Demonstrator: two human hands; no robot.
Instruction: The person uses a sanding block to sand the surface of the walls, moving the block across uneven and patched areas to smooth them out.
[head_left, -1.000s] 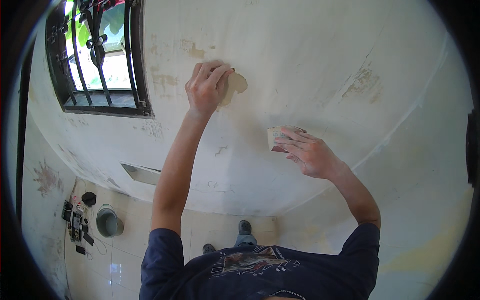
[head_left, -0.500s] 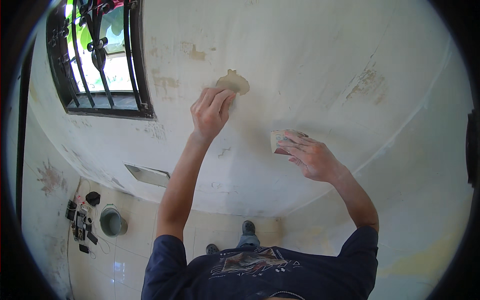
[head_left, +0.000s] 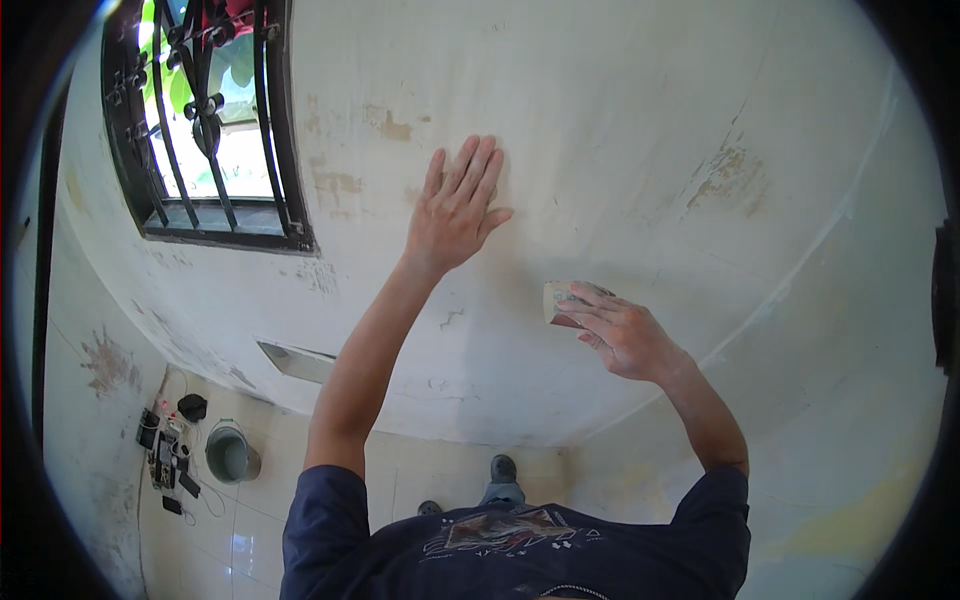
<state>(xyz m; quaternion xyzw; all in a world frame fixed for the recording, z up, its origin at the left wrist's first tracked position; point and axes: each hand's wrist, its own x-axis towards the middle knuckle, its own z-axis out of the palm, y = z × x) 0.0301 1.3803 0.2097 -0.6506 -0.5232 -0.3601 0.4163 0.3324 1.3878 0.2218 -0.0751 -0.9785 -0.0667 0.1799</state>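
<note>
My left hand (head_left: 460,210) lies flat against the pale, worn wall (head_left: 600,120), fingers stretched upward and thumb out to the side. Nothing shows in it, and it covers the spot where a bare tan patch was. Lower and to the right, my right hand (head_left: 628,338) grips a folded piece of sandpaper (head_left: 553,303) with a beige back and a reddish-brown face. Its fingers lie over the sheet, close to the wall; whether the sheet touches the wall I cannot tell.
A window with a dark metal grille (head_left: 205,130) is at upper left. A rectangular recess (head_left: 295,362) sits low in the wall. On the tiled floor stand a grey bucket (head_left: 232,455) and a cluster of devices and cables (head_left: 170,455). Another chipped patch (head_left: 730,175) marks the wall's right side.
My left hand has gone from curled fingers beside the bare patch to lying flat over it. My right hand still holds the sandpaper, slightly lower in view; the whole view has shifted a little.
</note>
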